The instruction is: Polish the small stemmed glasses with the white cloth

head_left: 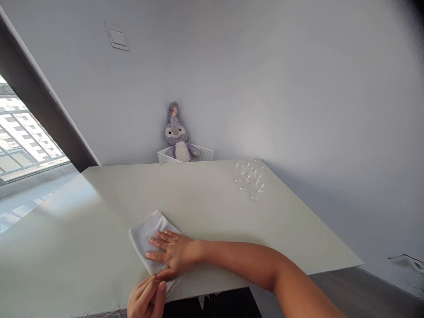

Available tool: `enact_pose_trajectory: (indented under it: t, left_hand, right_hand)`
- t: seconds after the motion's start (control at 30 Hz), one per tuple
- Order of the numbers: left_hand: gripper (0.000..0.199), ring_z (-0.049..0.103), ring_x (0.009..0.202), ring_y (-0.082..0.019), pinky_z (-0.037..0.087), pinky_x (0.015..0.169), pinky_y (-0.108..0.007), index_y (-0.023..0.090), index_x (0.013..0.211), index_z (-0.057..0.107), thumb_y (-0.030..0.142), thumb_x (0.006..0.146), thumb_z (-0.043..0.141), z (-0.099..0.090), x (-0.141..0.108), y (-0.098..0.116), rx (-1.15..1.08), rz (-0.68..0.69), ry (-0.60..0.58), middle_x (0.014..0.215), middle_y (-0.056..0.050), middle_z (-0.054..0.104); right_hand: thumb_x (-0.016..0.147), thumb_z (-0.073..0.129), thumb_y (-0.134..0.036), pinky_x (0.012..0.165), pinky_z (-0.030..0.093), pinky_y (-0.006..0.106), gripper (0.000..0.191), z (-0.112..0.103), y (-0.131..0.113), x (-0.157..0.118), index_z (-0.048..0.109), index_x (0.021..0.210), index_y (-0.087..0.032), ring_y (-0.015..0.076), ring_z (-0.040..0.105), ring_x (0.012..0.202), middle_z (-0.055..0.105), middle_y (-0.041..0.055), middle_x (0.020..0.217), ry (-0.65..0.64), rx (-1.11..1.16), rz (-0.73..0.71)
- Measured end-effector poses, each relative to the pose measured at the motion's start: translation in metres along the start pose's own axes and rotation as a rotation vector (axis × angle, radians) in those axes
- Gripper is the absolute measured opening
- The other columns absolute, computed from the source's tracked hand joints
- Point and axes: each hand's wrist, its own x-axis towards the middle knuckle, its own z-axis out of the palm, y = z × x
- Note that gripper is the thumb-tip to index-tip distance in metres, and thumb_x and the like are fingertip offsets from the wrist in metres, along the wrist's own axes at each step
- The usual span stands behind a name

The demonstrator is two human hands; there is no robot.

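On the pale table (112, 198), seen from the head camera, lies a light grey-white cloth (141, 234), close to the near edge and left of the middle. It looks thin, soft and light, so it should bend and bunch up easily. It should not break if it is squeezed. The table top looks smooth, so the cloth will likely slide well under a flat palm, but it may wrinkle if pushed from only one side.

The right hand (177, 251) rests on top of the cloth, palm down, with its fingers spread wide. The left hand (145, 298) is by the near side of the cloth, its fingers bent and close together, just by the right thumb. I cannot tell if it pinches the cloth.

A good place to hold the cloth would be its far corner, which is free, or its left edge. A flat palm in the middle should work for sliding it.

Far off to the right stands a group of clear cups (250, 176). They look hard and easy to break, so they need gentle hands.
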Motion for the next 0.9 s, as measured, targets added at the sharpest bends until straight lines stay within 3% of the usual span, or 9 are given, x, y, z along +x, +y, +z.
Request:
enact_pose_trajectory:
  t: [0.07,0.17,0.27,0.37,0.5,0.6,0.77,0.83,0.9]
  left_hand:
    - [0.016,0.058,0.055,-0.012,0.045,0.052,-0.021,0.018,0.067,0.056,0.018,0.081,0.048,-0.001,0.005,-0.001,-0.011,-0.048,-0.058,0.062,-0.002,0.061]
    - [0.020,0.058,0.057,-0.012,0.046,0.053,-0.021,0.018,0.070,0.058,0.021,0.083,0.043,0.003,0.026,-0.002,-0.085,-0.030,-0.275,0.063,-0.002,0.060]
    - [0.019,0.060,0.084,-0.018,0.049,0.070,-0.027,0.020,0.092,0.061,0.026,0.083,0.045,0.016,0.053,0.001,-0.082,0.085,-0.510,0.088,-0.007,0.064]
    - [0.032,0.047,0.114,-0.024,0.043,0.089,-0.038,0.025,0.113,0.055,0.033,0.083,0.047,0.037,0.070,0.010,-0.026,0.225,-0.678,0.117,-0.007,0.057]
    - [0.046,0.039,0.122,-0.026,0.036,0.097,-0.044,0.027,0.122,0.047,0.045,0.080,0.048,0.063,0.076,0.029,-0.094,0.382,-0.816,0.127,-0.006,0.050]
    - [0.053,0.044,0.117,-0.025,0.037,0.096,-0.042,0.026,0.123,0.046,0.052,0.077,0.049,0.074,0.080,0.042,-0.192,0.417,-0.898,0.119,-0.007,0.056]
    - [0.044,0.054,0.101,-0.022,0.042,0.087,-0.038,0.023,0.115,0.053,0.048,0.080,0.047,0.078,0.091,0.047,-0.266,0.348,-0.875,0.103,-0.008,0.063]
    - [0.039,0.056,0.095,-0.021,0.043,0.084,-0.037,0.023,0.112,0.056,0.046,0.081,0.047,0.077,0.096,0.044,-0.260,0.317,-0.858,0.100,-0.007,0.063]
    - [0.036,0.057,0.091,-0.019,0.044,0.081,-0.035,0.024,0.110,0.057,0.044,0.082,0.047,0.076,0.100,0.040,-0.264,0.293,-0.859,0.098,-0.007,0.064]
  right_hand:
    - [0.079,0.047,-0.051,0.108,0.005,0.042,0.068,-0.012,0.004,-0.039,0.031,0.135,-0.016,0.0265,0.001,0.134,0.013,0.0116,0.146,0.016,0.039,0.063]
    - [0.078,0.051,-0.048,0.109,0.006,0.038,0.061,-0.028,0.006,-0.093,0.038,0.131,-0.020,0.0217,0.005,0.134,0.019,0.0062,0.145,0.058,0.120,0.172]
    - [0.081,0.049,-0.046,0.108,0.010,0.036,0.043,-0.043,0.009,-0.141,0.053,0.117,-0.022,0.0184,0.018,0.133,0.035,0.0033,0.139,0.116,0.237,0.270]
    - [0.086,0.040,-0.046,0.106,0.017,0.038,0.036,-0.059,0.014,-0.181,0.063,0.096,-0.021,0.0184,0.033,0.126,0.051,0.0048,0.126,0.179,0.365,0.344]
    - [0.083,0.039,-0.052,0.099,0.030,0.039,0.045,-0.073,0.025,-0.227,0.065,0.072,-0.017,0.0217,0.045,0.117,0.064,0.0093,0.103,0.313,0.540,0.482]
    - [0.080,0.044,-0.052,0.087,0.040,0.035,0.044,-0.075,0.042,-0.255,0.061,0.062,-0.015,0.0221,0.055,0.102,0.066,0.0097,0.084,0.525,0.667,0.658]
    - [0.071,0.058,-0.045,0.064,0.047,0.029,0.030,-0.075,0.087,-0.272,0.058,0.074,-0.016,0.0129,0.057,0.061,0.061,0.0022,0.071,1.256,0.640,1.006]
    - [0.065,0.064,-0.040,0.057,0.047,0.026,0.032,-0.078,0.105,-0.267,0.056,0.086,-0.016,0.0116,0.057,0.059,0.060,0.0024,0.080,1.357,0.705,1.041]
    - [0.063,0.066,-0.036,0.052,0.046,0.024,0.038,-0.081,0.119,-0.258,0.054,0.094,-0.017,0.0108,0.057,0.058,0.059,0.0029,0.085,1.330,0.805,1.031]
